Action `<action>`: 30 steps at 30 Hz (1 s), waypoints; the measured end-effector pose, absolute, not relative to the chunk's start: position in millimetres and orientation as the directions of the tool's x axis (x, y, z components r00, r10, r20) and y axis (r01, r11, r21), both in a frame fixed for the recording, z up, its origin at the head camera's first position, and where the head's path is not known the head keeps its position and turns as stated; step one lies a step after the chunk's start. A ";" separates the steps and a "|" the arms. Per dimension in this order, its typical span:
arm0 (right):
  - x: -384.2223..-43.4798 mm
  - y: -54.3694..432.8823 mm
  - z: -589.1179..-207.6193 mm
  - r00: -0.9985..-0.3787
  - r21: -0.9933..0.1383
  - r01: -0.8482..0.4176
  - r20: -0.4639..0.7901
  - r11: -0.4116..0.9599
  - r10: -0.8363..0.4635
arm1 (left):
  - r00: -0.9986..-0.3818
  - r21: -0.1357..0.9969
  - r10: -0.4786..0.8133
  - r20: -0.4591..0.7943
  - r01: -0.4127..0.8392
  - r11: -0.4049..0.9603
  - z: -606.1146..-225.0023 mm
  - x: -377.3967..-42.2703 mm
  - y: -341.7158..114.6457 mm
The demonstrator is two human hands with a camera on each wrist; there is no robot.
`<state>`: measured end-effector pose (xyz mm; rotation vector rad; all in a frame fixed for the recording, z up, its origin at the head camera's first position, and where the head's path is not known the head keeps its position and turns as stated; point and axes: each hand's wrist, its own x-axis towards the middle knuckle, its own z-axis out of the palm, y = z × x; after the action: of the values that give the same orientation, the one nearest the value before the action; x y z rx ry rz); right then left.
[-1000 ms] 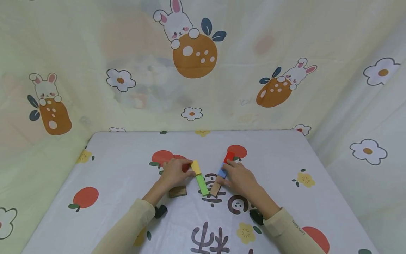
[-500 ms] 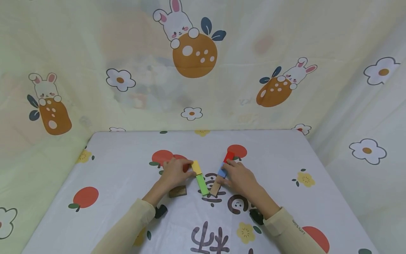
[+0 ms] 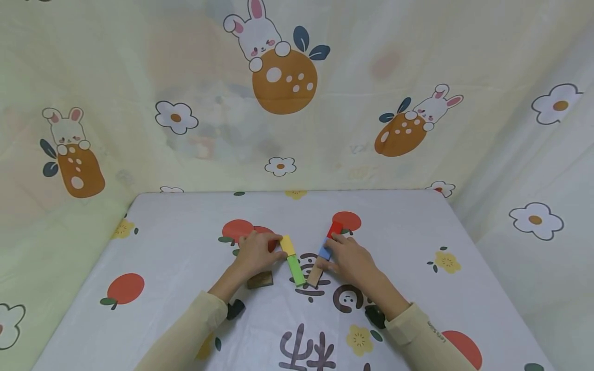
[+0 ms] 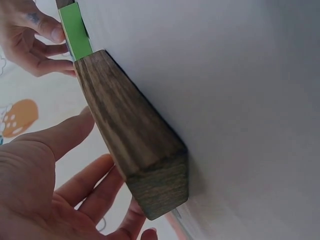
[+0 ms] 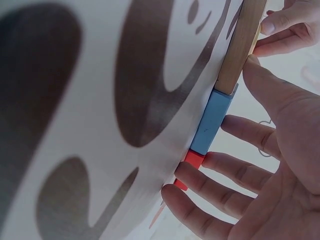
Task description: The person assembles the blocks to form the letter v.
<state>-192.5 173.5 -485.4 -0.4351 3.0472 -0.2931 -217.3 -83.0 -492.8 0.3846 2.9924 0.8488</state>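
Head view shows me relaxed, parted fingers gripping nothing, the left hand (image 3: 252,252) against the yellow block (image 3: 287,245) and right hand (image 3: 350,258) against the blue block (image 5: 207,126) on the tabletop (image 3: 394,221), presumably bracing their outer sides for alignment.

two-block row (image 3: 292,262) on the table (image 3: 394,216) just left of a three-block row (image 3: 323,254), near ends close together, far ends spread apart, left hand (image 3: 255,251) on the left side, right hand (image 3: 351,259) on the right, loose block (image 3: 260,280) nearer the wearer, curtain (image 3: 343,154) behind everything
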 end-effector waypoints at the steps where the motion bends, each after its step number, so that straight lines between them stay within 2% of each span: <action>1: -192.5 173.6 -485.5 -0.959 -0.194 -0.273 -0.021 0.942 -0.282 | -0.970 0.518 0.237 0.060 0.233 0.823 -492.9 -217.4 -83.0; 30: -193.0 173.0 -485.5 -0.961 -0.204 -0.267 -0.022 0.942 -0.277 | -0.967 0.534 0.249 0.051 0.237 0.812 -493.9 -216.2 -85.5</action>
<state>-193.0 173.0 -485.5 -0.4270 3.0456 -0.3099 -216.2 -85.5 -493.9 0.3976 2.9697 0.8705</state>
